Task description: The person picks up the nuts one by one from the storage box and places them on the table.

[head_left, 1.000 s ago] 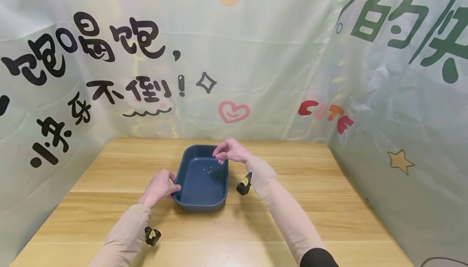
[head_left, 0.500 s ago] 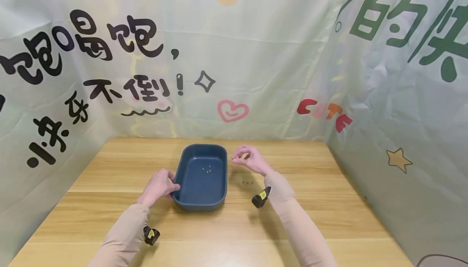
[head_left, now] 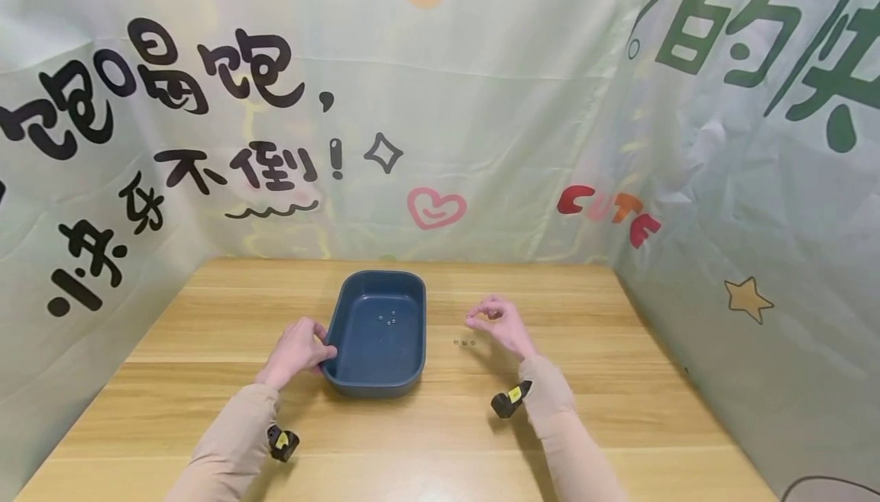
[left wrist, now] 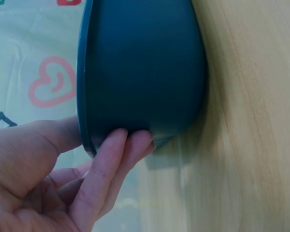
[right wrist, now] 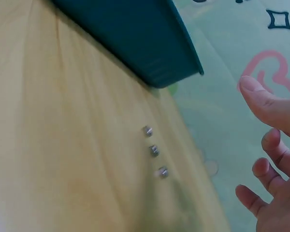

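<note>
A deep, dark blue rectangular tray (head_left: 376, 389) stands on the table, with several tiny shiny metal nuts (head_left: 389, 322) on its floor. My left hand (head_left: 297, 349) grips its near left side, thumb over the rim and fingers (left wrist: 102, 169) against the outer wall. To the right of the tray, my right hand (head_left: 505, 328) hovers above the table with nothing visible in its fingers. In the right wrist view its thumb is extended and the other fingers are loosely bent. Three small metal nuts (right wrist: 154, 151) lie in a short row on the wood, just below that hand.
The wooden table (head_left: 584, 425) has a printed cloth backdrop (head_left: 509, 127) along its back and both sides. A black wrist camera (head_left: 510, 401) hangs at the right sleeve and another black wrist camera (head_left: 283, 443) at the left sleeve.
My right hand has moved from over the tray's far right rim out to the right and nearer, uncovering the row of nuts on the table. The left hand keeps its grip.
</note>
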Tool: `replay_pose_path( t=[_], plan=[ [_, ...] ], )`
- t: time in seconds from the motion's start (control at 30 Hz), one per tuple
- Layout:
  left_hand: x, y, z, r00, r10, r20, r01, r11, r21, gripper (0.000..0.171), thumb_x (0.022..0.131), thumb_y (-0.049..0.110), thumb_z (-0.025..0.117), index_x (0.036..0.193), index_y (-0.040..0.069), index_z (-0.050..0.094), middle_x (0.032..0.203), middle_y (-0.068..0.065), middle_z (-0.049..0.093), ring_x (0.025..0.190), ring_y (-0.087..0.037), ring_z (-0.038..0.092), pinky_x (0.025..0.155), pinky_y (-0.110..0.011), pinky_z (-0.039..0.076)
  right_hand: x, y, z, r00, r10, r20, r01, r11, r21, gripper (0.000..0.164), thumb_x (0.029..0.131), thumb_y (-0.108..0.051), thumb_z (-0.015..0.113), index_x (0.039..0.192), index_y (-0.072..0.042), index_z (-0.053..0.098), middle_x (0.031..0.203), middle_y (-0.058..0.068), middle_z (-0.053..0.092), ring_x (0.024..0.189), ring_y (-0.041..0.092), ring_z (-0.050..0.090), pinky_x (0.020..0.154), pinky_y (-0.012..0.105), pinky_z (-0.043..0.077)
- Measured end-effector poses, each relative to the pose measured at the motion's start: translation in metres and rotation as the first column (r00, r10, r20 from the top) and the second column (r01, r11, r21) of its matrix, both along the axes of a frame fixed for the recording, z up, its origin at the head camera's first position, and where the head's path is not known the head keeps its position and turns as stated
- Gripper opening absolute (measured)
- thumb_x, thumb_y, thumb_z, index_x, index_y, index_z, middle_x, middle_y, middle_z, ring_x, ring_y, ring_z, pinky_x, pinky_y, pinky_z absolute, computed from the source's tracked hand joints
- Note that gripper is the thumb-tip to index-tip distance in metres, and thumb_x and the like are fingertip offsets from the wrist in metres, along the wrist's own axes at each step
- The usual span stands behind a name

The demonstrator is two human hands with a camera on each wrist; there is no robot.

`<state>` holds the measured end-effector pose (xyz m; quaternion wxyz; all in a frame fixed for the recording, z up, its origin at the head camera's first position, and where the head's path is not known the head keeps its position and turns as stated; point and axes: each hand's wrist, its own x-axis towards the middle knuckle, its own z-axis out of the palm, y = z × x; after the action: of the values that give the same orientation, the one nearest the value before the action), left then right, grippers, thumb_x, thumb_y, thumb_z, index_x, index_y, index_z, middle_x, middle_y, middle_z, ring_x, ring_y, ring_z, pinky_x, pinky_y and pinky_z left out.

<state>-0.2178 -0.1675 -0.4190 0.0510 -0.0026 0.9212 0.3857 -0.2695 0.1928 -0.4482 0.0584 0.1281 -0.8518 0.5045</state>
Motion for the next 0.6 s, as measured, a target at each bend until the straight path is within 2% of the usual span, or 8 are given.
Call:
replay_pose_path(
  t=[0.23, 0.47, 0.53, 0.6],
  plan=[
    [-0.001, 0.0, -0.001, 1.0, -0.003, -0.006, 0.003, 1.0, -0.009, 0.028, 0.069, 0.007, 0.068, 0.091, -0.006, 0.057, 0.074, -0.017, 0.066, 0.043, -0.016, 0.062, 0.054, -0.027, 0.054, 0.008, 0.014, -0.019, 0.998, -0.065, 0.021, 0.065, 0.998, -0.012, 0.022, 0.068, -0.026, 0.074, 0.084, -0.012, 0.068, 0.091, 0.004, 0.061, 0.087, 0.016, 0.048, 0.081, 0.028, 0.036],
    [-0.001, 0.0, 0.0, 1.0, 0.001, 0.012, -0.001, 1.0, -0.005, 0.03, 0.07, 0.007, 0.068, 0.093, -0.007, 0.056, 0.078, -0.02, 0.065, 0.046, -0.02, 0.063, 0.052, -0.027, 0.054, 0.025, 0.012, -0.012, 0.996, -0.082, 0.038, 0.085, 0.993, -0.083, 0.018, 0.07, -0.01, 0.072, 0.086, -0.001, 0.067, 0.095, 0.016, 0.063, 0.095, 0.029, 0.053, 0.093, 0.045, 0.042],
    [-0.001, 0.0, 0.0, 1.0, 0.001, 0.008, -0.001, 1.0, -0.013, 0.03, 0.07, 0.007, 0.069, 0.093, -0.007, 0.056, 0.08, -0.021, 0.065, 0.045, -0.018, 0.063, 0.052, -0.027, 0.054, 0.026, 0.011, -0.014, 0.995, -0.094, 0.04, 0.097, 0.992, -0.081, 0.018, 0.071, -0.01, 0.072, 0.085, 0.0, 0.068, 0.094, 0.017, 0.062, 0.094, 0.03, 0.053, 0.09, 0.043, 0.043],
    [-0.001, 0.0, 0.0, 1.0, -0.001, 0.005, 0.002, 1.0, -0.021, 0.03, 0.07, 0.007, 0.069, 0.093, -0.007, 0.057, 0.082, -0.022, 0.065, 0.044, -0.016, 0.062, 0.052, -0.026, 0.054, 0.024, 0.012, -0.021, 0.993, -0.109, 0.035, 0.111, 0.992, -0.068, 0.017, 0.07, -0.013, 0.072, 0.084, -0.002, 0.069, 0.092, 0.015, 0.063, 0.091, 0.027, 0.054, 0.085, 0.035, 0.044]
  ],
)
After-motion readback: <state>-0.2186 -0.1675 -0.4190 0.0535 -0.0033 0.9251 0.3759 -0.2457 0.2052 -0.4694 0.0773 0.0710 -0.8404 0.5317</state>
